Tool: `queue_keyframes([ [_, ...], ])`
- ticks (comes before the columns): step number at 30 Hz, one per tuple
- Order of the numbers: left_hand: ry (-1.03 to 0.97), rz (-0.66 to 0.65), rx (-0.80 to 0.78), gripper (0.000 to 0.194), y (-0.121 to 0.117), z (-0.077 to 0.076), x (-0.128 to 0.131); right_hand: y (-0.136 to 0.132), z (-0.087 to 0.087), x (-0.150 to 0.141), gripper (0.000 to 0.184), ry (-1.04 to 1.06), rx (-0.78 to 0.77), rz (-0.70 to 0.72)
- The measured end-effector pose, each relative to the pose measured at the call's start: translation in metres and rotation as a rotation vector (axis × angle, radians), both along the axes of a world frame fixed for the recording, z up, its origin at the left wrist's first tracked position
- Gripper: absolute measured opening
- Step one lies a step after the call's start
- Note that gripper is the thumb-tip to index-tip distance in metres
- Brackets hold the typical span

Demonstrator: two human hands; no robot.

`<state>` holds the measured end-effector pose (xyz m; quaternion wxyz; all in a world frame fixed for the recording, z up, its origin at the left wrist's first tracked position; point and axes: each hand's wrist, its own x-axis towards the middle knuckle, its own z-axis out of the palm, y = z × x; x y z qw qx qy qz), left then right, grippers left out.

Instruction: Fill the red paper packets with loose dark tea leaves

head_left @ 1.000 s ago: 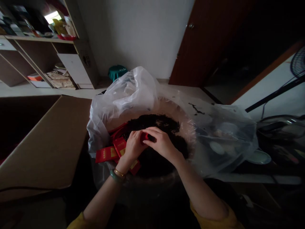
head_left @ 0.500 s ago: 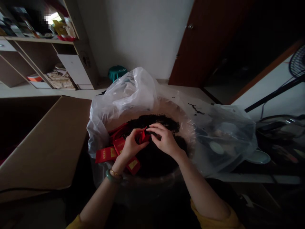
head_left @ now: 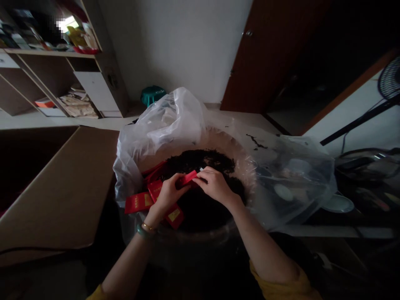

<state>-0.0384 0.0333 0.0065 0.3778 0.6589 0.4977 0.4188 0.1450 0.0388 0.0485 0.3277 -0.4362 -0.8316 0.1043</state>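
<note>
Over a round tub lined with clear plastic (head_left: pixel 187 112), my left hand (head_left: pixel 169 192) is closed on a small red packet (head_left: pixel 188 178). My right hand (head_left: pixel 215 187) pinches the packet's right end, so it is stretched between both hands. Below them lies a heap of dark, loose, leaf-like material (head_left: pixel 203 212), probably dry tea. To the left, several red packets (head_left: pixel 138 202) with gold print rest at the tub's edge and on the heap. A small pale bit (head_left: pixel 201 169) shows by my right fingertips; what it is I cannot make out.
An open cardboard box (head_left: pixel 68 183) stands at the left. Clear plastic sheeting (head_left: pixel 290 183) and a pale dish (head_left: pixel 338 204) lie at the right. Behind are a shelf unit (head_left: pixel 106 89), a green bin (head_left: pixel 152 95) and a brown door (head_left: pixel 250 62). A fan (head_left: pixel 390 79) is at far right.
The packet's upper edge, earlier standing open with dark material at my right fingers, is now drawn flat between both hands. My right hand has come down slightly, its fingers now closed on the packet.
</note>
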Motion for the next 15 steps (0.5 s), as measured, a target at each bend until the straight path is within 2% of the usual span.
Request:
queue_keyframes([
  [3, 0.005, 0.048, -0.037, 0.023, 0.002, -0.004, -0.003, -0.002, 0.007, 0.001, 0.013, 0.081, -0.112, -0.036],
  [6, -0.053, 0.011, -0.096, 0.029, 0.001, -0.004, -0.003, -0.002, 0.013, 0.001, 0.008, 0.213, -0.304, 0.043],
  [9, -0.088, -0.034, -0.164, 0.032, -0.001, -0.001, -0.001, -0.001, 0.012, 0.002, 0.014, 0.294, -0.458, 0.045],
  [12, -0.099, -0.078, -0.183, 0.033, -0.002, 0.003, 0.001, 0.002, 0.008, 0.003, 0.013, 0.288, -0.517, 0.006],
  [15, -0.122, -0.114, -0.176, 0.034, -0.002, 0.004, 0.002, 0.004, 0.005, 0.005, 0.016, 0.199, -0.495, -0.016],
])
